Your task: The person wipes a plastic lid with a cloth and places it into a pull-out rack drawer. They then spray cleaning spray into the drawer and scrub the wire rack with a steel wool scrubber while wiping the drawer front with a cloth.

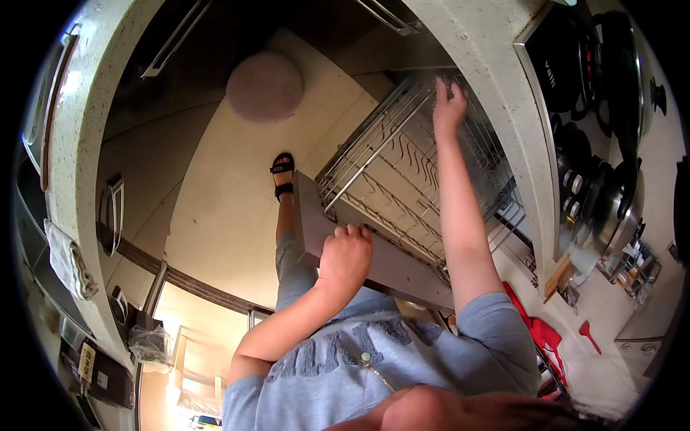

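A wire-rack drawer (343,192) stands pulled out in front of me, its metal rods and wavy dividers showing. My left hand (346,260) is closed with the fingers curled over the top edge of the drawer front (402,276). At the far right end of the rack, my right hand (451,108) is closed around a dark, mesh-like scouring pad (448,87). The fingers partly hide the pad, and I cannot tell whether it touches the rods.
A speckled countertop (496,93) curves above the drawer on the right, with a stove (550,61) and black pans (611,86). A round mat (265,86) lies on the floor. Another counter (79,144) on the left carries a folded cloth (70,260).
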`<state>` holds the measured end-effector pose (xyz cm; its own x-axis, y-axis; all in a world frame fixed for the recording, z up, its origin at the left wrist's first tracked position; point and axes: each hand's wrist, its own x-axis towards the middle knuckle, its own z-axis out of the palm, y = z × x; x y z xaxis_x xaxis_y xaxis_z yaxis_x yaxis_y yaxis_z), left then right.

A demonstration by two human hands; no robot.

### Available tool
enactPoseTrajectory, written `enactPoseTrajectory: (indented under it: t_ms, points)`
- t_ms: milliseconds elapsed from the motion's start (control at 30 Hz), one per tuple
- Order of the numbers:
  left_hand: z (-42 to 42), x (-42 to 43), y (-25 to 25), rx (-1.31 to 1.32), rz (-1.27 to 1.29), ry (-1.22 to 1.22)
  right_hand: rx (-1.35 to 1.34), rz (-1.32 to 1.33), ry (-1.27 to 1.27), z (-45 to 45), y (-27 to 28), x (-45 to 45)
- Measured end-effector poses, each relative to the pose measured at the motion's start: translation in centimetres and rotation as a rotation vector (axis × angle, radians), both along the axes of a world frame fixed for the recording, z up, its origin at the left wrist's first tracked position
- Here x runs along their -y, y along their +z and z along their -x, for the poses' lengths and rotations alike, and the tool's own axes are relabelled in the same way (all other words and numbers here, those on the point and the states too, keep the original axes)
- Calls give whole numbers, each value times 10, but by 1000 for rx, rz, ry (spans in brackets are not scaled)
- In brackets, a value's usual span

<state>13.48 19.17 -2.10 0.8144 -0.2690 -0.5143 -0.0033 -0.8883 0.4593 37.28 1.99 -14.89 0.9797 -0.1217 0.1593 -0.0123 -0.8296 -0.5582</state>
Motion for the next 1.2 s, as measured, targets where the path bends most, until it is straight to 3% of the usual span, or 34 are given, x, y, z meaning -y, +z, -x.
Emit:
enactPoseTrajectory:
  t_ms: [33, 167, 267, 300, 333, 367, 433, 500, 533, 567, 633, 733, 767, 833, 900, 967, 1033, 1133, 1200]
  points:
    - [1, 0, 1, 4, 5, 1, 147, 102, 16, 4, -6, -2]
    - [1, -1, 1, 14, -5, -5, -151, 9, 173, 109, 5, -35]
    - [2, -4, 1, -20, -3, -25, -238, -140, 104, 101, 6, -31]
    - [1, -3, 0, -10, 0, -19, -211, -190, -9, 70, -1, -18]
    - [1, -1, 0, -5, 7, -12, 64, -15, 46, 32, -10, 0]
    - [0, -1, -1, -4, 5, -11, 121, -62, 4, -12, -27, 20]
    - [1, -1, 0, -6, 9, -8, 172, -104, -41, -30, -22, 15]
    - [2, -1, 2, -20, 8, -20, -5, -91, -121, -15, -7, 4]
    - [1, -1, 2, -23, -4, -22, 16, -70, 5, 4, -23, 12]
    - [-1, -1, 0, -10, -6, -11, 253, 66, 153, 28, -34, 9]
    - [3, -2, 0, -29, 20, -15, -55, -163, 85, 60, -7, -15]
    - [1, -3, 1, -7, 13, -29, -334, -122, -141, -6, 8, 5]
    - [0, -2, 0, -11, 10, -31, 137, -200, 13, -37, -51, 43]
    - [2, -1, 0, -2, 9, -21, 150, -94, -157, -35, -48, 24]
    - [6, 0, 1, 4, 17, -35, -200, -230, -86, 18, 8, -15]
    - [2, -3, 1, 28, 14, -33, -142, -159, 8, 88, -4, -29]
    - [0, -7, 5, 68, 58, -3, -348, -215, 226, 139, 14, -41]
    - [5, -5, 0, 95, 72, -4, -355, -8, 226, 105, 14, -26]
    - [2, -5, 2, 98, 78, -12, -364, -99, 104, 101, 23, -37]
